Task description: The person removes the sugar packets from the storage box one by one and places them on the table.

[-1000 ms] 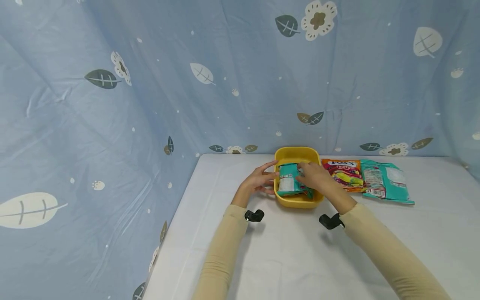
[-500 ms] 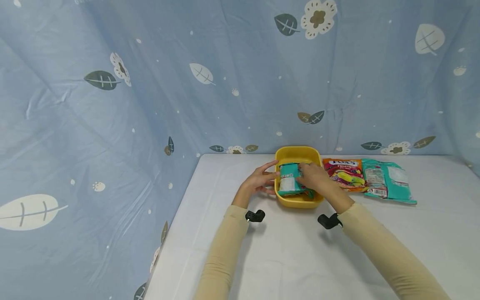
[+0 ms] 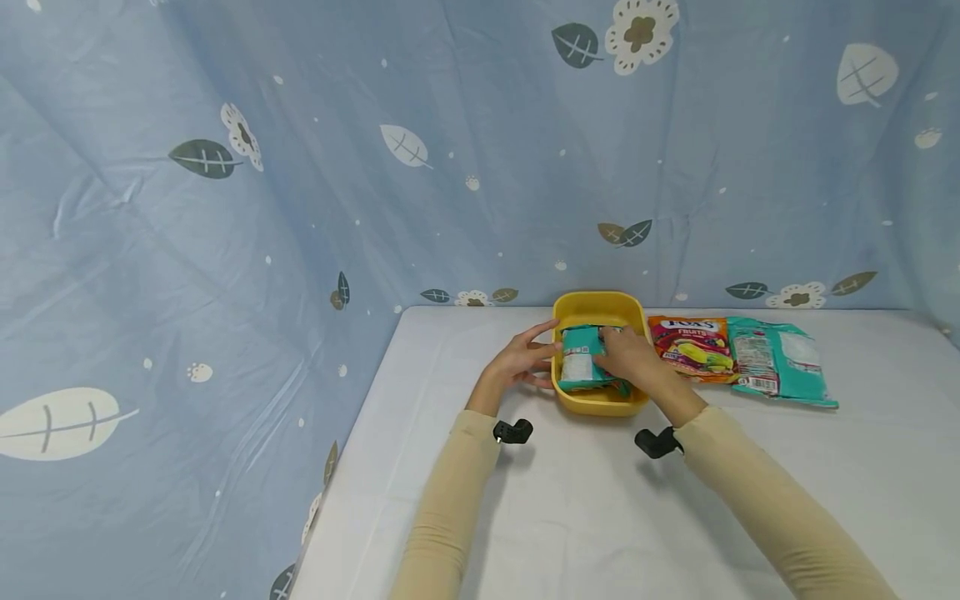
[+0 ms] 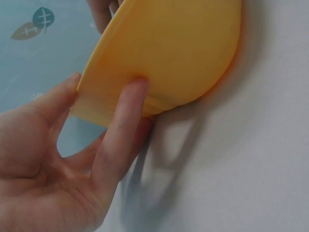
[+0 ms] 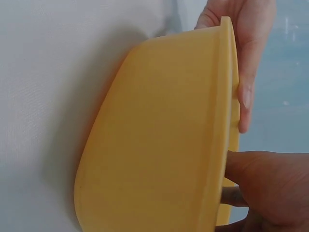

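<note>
Yellow bowl (image 3: pixel 600 402) — smooth matt plastic; teal packet (image 3: pixel 583 364) glossy film; tablecloth (image 3: pixel 570 517) — white woven cloth.

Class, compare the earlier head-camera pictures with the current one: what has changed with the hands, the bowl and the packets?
Nothing visibly changed. The right hand stays on the teal packet in the yellow bowl, the left hand stays against the bowl's side, and the two packets still lie to its right.

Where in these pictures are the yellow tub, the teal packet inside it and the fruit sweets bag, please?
yellow tub (image 3: pixel 600 403): head view, on its near outer wall.
teal packet (image 3: pixel 579 357): head view, on its white label patch.
fruit sweets bag (image 3: pixel 693 346): head view, on its printed front, right of the tub.
</note>
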Action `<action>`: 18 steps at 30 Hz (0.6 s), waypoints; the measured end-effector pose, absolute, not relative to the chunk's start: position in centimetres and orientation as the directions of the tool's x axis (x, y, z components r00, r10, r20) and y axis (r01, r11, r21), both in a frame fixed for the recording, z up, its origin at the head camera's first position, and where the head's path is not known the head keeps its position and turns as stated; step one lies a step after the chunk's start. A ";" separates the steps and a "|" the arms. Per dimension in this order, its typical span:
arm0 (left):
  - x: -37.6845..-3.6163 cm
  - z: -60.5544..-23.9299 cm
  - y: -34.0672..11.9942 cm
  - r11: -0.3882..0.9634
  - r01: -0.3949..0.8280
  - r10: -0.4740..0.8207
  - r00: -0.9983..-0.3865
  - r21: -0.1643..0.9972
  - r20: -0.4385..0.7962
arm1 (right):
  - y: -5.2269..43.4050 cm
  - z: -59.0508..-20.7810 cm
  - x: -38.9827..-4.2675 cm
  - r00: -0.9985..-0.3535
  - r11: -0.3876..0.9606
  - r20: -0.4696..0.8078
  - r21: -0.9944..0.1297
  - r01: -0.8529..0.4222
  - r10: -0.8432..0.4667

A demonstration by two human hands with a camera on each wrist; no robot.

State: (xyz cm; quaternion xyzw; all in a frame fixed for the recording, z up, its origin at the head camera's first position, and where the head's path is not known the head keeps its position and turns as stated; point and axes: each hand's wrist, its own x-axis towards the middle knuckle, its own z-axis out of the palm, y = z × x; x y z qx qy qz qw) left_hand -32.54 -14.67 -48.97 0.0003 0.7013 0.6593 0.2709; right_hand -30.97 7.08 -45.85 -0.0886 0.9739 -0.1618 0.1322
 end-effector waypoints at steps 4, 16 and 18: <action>-32.5 -48.9 -14.6 0.127 -0.357 0.362 -0.852 0.925 -0.378 | 7.0 -46.0 -31.0 -0.948 0.933 -0.254 -0.346 -0.097 -0.193; -32.5 -49.0 -14.6 0.139 -0.343 0.360 -0.856 0.929 -0.370 | 6.8 -46.7 -31.0 -0.950 0.928 -0.263 -0.369 -0.059 -0.166; -32.5 -49.0 -14.6 0.142 -0.340 0.360 -0.857 0.930 -0.369 | 6.8 -46.8 -31.0 -0.951 0.924 -0.259 -0.378 -0.058 -0.166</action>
